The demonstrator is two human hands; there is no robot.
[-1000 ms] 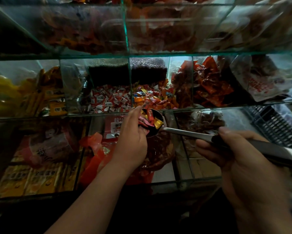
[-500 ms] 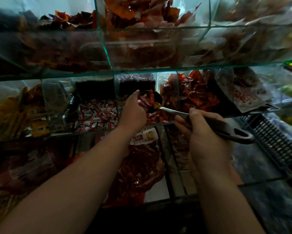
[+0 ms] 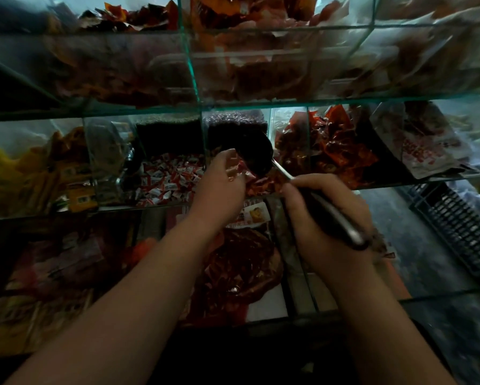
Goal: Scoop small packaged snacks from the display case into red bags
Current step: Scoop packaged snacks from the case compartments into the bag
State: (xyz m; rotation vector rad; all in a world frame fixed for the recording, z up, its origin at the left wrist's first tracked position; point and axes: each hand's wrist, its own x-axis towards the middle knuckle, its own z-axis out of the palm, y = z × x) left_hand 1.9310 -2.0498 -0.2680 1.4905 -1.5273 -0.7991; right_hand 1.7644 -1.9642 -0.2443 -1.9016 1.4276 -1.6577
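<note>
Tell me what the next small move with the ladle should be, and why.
Probably dip the ladle into the mixed candies beneath it: the right hand grips its handle, its bowl looks dark and empty, and the left hand sits cupped alongside to push candies in.

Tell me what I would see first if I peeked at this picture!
Two bare arms reach into a glass snack case. The right hand grips a dark ladle, its bowl up in the middle shelf's compartment of red wrapped snacks, with the left hand beside it. Just left lies a heap of red-and-white candies.
</note>
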